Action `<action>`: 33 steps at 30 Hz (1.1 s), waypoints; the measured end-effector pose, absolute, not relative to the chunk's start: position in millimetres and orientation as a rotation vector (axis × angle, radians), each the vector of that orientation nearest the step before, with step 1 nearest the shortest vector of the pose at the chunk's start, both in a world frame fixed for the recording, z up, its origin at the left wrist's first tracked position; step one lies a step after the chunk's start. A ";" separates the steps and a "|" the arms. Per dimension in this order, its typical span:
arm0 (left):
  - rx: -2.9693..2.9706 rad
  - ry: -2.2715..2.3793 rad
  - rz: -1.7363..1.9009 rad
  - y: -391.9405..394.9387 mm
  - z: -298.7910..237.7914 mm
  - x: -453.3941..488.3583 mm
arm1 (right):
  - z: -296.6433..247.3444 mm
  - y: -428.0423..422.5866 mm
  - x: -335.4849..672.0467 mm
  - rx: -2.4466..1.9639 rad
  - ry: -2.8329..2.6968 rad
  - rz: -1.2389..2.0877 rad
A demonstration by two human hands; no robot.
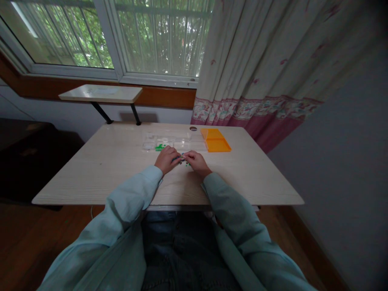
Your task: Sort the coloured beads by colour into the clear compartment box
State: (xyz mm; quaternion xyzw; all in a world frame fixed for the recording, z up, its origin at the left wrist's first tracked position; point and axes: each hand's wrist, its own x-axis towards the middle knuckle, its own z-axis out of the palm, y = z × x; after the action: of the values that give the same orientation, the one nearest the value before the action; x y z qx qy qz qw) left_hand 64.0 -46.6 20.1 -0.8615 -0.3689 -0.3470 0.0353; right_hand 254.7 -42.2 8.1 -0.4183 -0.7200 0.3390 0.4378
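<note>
At the middle of the pale wooden table (pixel 106 169), seen from the head camera, the left hand (pixel 165 159) and the right hand (pixel 197 161) come together, fingers curled and fingertips meeting over a small piece (pixel 182 157). It is too small to tell what it is, or whether either hand truly pinches it. A few green bits (pixel 188 164) lie on the table just beside the right hand. Just beyond the hands sits a clear compartment box (pixel 169 141), with more green pieces (pixel 159 147) in a near-left compartment. An orange tray (pixel 215 140) lies to the right of the box. Farther off, a small shelf (pixel 100 93) stands under the window (pixel 157 36), and a curtain (pixel 257 60) hangs at the far right.
</note>
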 end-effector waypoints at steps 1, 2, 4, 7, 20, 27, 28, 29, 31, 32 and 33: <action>-2.652 -1.141 -1.063 -46.8 20.3 64.1 | 8.9 -42.5 254.9 -1.040 -1.804 0.834; -2.657 -1.150 -1.059 -46.9 20.4 64.1 | 9.7 -42.8 255.0 -1.038 -1.819 0.826; -2.665 -1.176 -1.060 -46.6 20.2 63.9 | 11.3 -43.6 255.3 -1.038 -1.844 0.807; -2.669 -1.225 -1.074 -45.0 19.4 62.3 | 12.8 -44.2 255.1 -1.043 -1.877 0.762; -2.227 -1.641 -1.456 -18.5 11.0 24.2 | 6.2 -50.0 250.0 -1.064 -2.320 0.187; -2.137 -1.744 -1.501 -13.2 7.4 15.6 | 9.0 -54.9 246.8 -1.135 -2.421 0.103; -2.142 -1.743 -1.501 -13.2 7.4 15.9 | 9.4 -55.2 247.0 -1.147 -2.421 0.092; -2.150 -1.738 -1.502 -13.1 7.4 16.2 | 9.8 -55.5 247.4 -1.160 -2.418 0.082; -2.161 -1.730 -1.509 -12.9 7.1 16.6 | 10.1 -55.8 248.1 -1.190 -2.407 0.065; -2.162 -1.728 -1.514 -12.7 7.0 16.6 | 10.3 -55.9 248.5 -1.207 -2.402 0.059; -2.162 -1.728 -1.518 -12.6 6.9 16.6 | 10.5 -56.0 248.7 -1.225 -2.396 0.054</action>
State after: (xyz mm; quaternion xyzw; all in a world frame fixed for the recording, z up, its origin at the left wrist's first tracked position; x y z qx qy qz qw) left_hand 16.6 -12.6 6.9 -0.6848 -0.5474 -0.4810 -0.0077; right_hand 248.7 -56.0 10.5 -0.4436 -0.8677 0.0194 0.2234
